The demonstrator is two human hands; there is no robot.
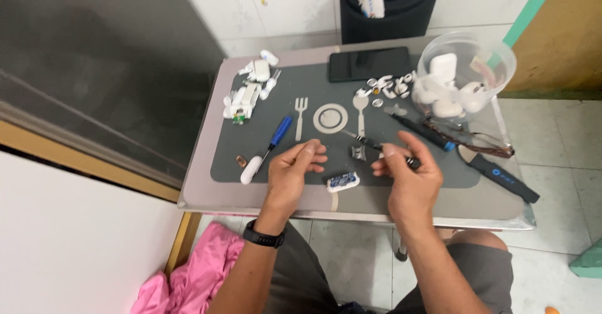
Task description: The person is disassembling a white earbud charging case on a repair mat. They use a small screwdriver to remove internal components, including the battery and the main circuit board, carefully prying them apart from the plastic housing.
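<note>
Black wristband on bare forearm, grey shorts.

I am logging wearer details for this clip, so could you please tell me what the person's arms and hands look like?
Both forearms are bare, with no sleeves in view. The left hand has a black band, like a watch or fitness tracker, on its wrist. The right hand shows no gloves, rings or wristband.
</note>
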